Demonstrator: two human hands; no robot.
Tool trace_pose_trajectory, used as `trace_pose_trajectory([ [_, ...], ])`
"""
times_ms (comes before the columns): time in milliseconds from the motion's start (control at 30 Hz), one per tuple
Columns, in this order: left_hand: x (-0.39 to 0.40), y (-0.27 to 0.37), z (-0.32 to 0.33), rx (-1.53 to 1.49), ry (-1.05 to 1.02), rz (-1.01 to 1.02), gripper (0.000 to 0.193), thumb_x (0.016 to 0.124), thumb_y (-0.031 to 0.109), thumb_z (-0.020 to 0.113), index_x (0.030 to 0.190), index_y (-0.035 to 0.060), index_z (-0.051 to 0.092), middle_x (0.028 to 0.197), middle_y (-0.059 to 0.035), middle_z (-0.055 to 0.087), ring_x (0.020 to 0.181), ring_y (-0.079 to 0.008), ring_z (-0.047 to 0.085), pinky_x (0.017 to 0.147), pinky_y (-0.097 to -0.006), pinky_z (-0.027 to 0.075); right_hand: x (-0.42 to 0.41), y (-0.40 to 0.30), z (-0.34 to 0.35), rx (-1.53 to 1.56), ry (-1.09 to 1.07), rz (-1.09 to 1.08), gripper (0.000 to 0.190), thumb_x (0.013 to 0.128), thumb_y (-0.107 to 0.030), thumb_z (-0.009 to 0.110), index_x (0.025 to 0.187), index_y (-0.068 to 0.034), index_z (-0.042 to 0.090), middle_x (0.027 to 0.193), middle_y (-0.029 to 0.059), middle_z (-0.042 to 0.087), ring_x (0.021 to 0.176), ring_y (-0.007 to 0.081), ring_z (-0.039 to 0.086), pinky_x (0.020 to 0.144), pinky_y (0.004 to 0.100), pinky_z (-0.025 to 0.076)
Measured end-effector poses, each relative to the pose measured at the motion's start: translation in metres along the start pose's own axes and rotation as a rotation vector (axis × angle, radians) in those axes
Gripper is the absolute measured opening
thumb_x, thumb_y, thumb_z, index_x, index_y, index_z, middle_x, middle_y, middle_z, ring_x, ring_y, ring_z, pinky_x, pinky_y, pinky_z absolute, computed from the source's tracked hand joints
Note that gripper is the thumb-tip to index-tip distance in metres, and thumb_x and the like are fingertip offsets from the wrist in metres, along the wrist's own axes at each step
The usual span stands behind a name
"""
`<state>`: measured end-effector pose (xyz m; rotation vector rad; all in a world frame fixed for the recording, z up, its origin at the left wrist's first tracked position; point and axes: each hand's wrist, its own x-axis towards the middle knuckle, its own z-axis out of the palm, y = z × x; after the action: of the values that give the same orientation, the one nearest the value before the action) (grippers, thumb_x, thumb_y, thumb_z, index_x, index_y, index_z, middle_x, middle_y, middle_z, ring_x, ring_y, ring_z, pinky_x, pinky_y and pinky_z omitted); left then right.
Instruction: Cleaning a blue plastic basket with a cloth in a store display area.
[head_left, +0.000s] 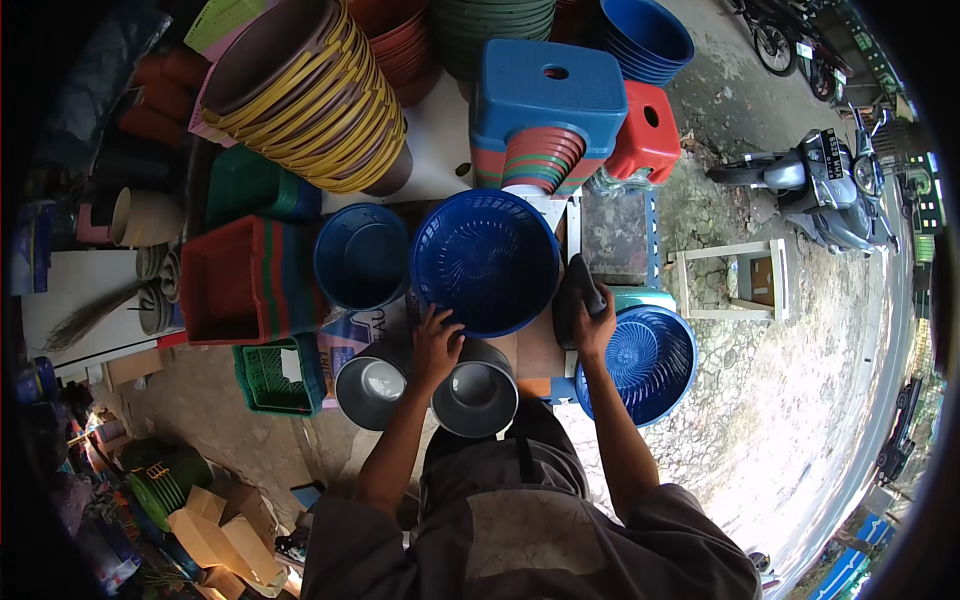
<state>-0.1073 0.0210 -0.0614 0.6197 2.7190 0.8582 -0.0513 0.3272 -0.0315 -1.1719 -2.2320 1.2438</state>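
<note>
A round blue plastic basket (491, 262) with slotted sides lies in front of me, its mouth facing up. My left hand (439, 349) is at its near rim, fingers apart; I cannot tell how firmly they touch it. To the right of the basket, my right hand (595, 322) grips a dark, smooth, elongated object (571, 304), whose exact kind is unclear. Below my right forearm sits another blue slotted basket (660, 360). Two grey metallic-looking pails (474, 397) stand close to my body, partly covered by my left forearm.
Left of the basket are a dark blue bucket (361, 256), stacked red, green and blue crates (225, 281) and a green crate (277, 375). Beyond rise nested brown pots with yellow rims (322, 112), a blue stool (551, 82) and a red stool (645, 135). A motorcycle (817, 184) is parked at right.
</note>
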Motion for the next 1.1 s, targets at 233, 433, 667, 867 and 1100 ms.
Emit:
trace_pose_trajectory([
  [233,-0.006,0.049,0.011,-0.334,-0.027,0.023,0.02,0.092,0.021,0.07,0.108,0.0096,0.075,0.144,-0.0133,0.054,0.139,-0.039,0.045,0.11,-0.0486,0.038,-0.043,0.0,-0.042,0.535,-0.35,0.334,0.038,0.093,-0.023,0.074,0.123,-0.003,0.061,0.107,0.0076,0.067,0.099,0.0159,0.063,0.09,0.0304,0.05],
  [433,-0.02,0.104,0.038,-1.069,-0.068,-0.25,0.046,0.105,0.034,0.057,0.141,0.0058,0.054,0.142,-0.01,0.058,0.131,-0.025,0.054,0.11,-0.037,0.04,-0.086,-0.028,-0.076,0.811,-0.758,0.538,0.042,0.093,-0.017,0.073,0.13,-0.007,0.055,0.116,0.0035,0.062,0.112,0.0143,0.058,0.097,0.0292,0.046],
  [667,-0.054,0.12,0.049,-1.663,-0.665,-0.171,0.059,0.107,0.038,0.043,0.155,0.0058,0.03,0.156,-0.0132,0.04,0.131,-0.0231,0.054,0.113,-0.0366,0.043,-0.117,-0.074,-0.123,0.914,-1.104,0.498,0.08,0.091,-0.013,0.061,0.162,-0.008,0.023,0.163,0.0169,0.025,0.147,0.0263,0.031,0.119,0.0382,0.029],
  [867,-0.037,0.227,0.002,-2.257,-1.166,-0.3,0.049,0.109,0.037,0.04,0.147,0.0052,0.042,0.139,-0.0114,0.055,0.124,-0.0213,0.058,0.108,-0.038,0.047,-0.128,-0.028,-0.139,0.32,-0.528,-0.041,0.082,0.083,-0.012,0.075,0.154,-0.003,0.036,0.118,0.0182,0.064,0.107,0.0256,0.064,0.094,0.0377,0.052],
  [1100,-0.053,0.207,0.047,-1.906,-1.137,-0.453,0.056,0.106,0.048,0.041,0.145,0.0083,0.045,0.136,-0.0106,0.057,0.121,-0.0243,0.06,0.102,-0.0436,0.053,-0.144,-0.003,-0.148,-0.096,-0.401,0.106,0.097,0.073,-0.047,0.087,0.147,0.0,0.045,0.123,0.0251,0.055,0.125,0.0334,0.054,0.1,0.042,0.049],
])
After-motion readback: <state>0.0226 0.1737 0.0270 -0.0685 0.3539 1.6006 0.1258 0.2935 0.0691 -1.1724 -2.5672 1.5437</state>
